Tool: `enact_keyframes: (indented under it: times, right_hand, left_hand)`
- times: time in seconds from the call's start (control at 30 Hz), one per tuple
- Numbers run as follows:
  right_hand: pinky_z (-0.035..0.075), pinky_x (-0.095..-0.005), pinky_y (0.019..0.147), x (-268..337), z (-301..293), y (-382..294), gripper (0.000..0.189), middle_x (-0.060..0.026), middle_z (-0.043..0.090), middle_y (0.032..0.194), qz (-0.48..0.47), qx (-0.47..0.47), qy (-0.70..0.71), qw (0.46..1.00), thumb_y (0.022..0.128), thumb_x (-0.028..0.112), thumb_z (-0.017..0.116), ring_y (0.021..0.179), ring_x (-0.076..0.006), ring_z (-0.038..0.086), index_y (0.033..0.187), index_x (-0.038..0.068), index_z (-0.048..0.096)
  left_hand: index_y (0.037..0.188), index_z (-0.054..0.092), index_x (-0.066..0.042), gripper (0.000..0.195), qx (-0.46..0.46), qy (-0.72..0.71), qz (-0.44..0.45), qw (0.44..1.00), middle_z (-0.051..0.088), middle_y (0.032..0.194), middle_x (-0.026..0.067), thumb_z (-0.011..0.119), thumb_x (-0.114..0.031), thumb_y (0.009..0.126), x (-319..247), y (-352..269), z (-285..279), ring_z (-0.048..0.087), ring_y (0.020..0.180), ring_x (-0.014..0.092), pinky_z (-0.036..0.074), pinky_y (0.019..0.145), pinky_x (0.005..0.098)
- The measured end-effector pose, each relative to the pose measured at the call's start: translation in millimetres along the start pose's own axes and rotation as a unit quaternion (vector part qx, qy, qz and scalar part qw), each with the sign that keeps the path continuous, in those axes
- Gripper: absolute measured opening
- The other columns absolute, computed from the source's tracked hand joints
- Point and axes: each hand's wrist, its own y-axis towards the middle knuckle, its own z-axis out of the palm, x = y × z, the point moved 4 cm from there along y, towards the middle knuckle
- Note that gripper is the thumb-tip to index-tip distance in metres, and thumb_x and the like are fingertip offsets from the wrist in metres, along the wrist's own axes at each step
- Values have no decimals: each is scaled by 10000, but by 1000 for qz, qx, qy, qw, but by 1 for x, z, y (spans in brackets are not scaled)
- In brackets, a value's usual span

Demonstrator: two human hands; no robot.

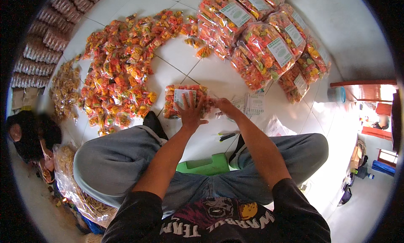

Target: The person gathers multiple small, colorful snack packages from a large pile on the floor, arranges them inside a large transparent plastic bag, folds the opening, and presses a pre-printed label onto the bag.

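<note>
A clear plastic bag (170, 99) packed with small red, orange and yellow snack packets lies on the tiled floor before me. Under its film sits a white label with green print (180, 95). My left hand (191, 112) rests flat on the bag with fingers spread, partly covering the label. At the bag's right end, my right hand (224, 105) grips the gathered plastic of its mouth. Just beyond that hand lies a stack of printed label sheets (255, 103). Dark-handled tools (228, 136), too small to identify, lie between my feet.
Loose snack packets (118, 66) spread in a heap at left, beside paler brown packets (65, 88). Filled labelled bags (265, 50) are piled at upper right. A green plastic stool (208, 165) is under me. Another person (33, 135) sits at far left near a large clear sack (83, 189).
</note>
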Motion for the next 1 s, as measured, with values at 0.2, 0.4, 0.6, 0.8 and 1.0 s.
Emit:
enact_keyframes:
  times: [0.2,0.4,0.6,0.8,1.0]
  right_hand:
    - [520,-419,849,23,-36,19,412,-76,629,1137,-44,53,-261,963,889,392,563,1012,-227,604,1154,86,632]
    - [516,-389,699,97,-30,13,327,-106,666,908,-109,75,-424,896,863,291,545,824,-218,619,1016,30,670]
    - [478,-400,627,174,0,-30,281,-184,640,757,-79,18,-583,808,816,200,539,677,-247,600,914,-41,643]
    - [494,-427,665,173,38,-82,220,-193,652,779,-240,118,-628,731,807,171,573,714,-290,639,861,-26,654]
    - [509,-443,718,140,33,-71,184,-185,677,853,-266,149,-758,576,830,153,573,774,-330,657,910,16,666]
  left_hand:
    - [1524,85,-174,1224,7,-103,-1,995,192,1529,217,729,-671,610,25,7,-11,218,1402,412,231,1033,674]
    - [1485,144,-67,1000,96,-201,-53,973,552,1250,235,625,-596,785,56,23,-55,549,1146,410,451,954,478]
    - [1221,532,-40,656,90,-97,-6,991,655,1062,221,562,-578,847,43,32,-159,624,1016,393,497,880,488]
    - [1135,589,-39,588,82,11,74,994,669,991,202,558,-560,866,24,-4,-264,633,987,352,496,850,475]
    - [1116,604,-50,527,45,-98,29,994,695,856,158,596,-509,860,3,-61,-310,663,905,332,511,810,471]
